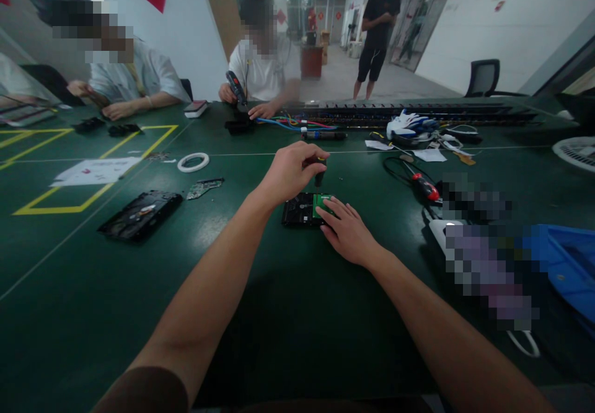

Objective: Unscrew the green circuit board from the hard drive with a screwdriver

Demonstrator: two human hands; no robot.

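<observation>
A black hard drive (pixel 297 209) with a green circuit board (pixel 320 204) lies flat on the table in front of me. My left hand (pixel 294 168) is closed around a short dark screwdriver (pixel 319 176), held upright above the board; I cannot tell whether its tip touches. My right hand (pixel 346 230) lies with fingers stretched over the drive's right side, fingertips on the green board.
To the left are another black drive casing (pixel 140 214), a loose circuit board (pixel 204 188), a white tape roll (pixel 193 162) and paper (pixel 95 171). On the right lie a red-black screwdriver (pixel 425 188), gloves (pixel 411 126) and a blue bin (pixel 569 264). Co-workers sit opposite, beside cables (pixel 297 123).
</observation>
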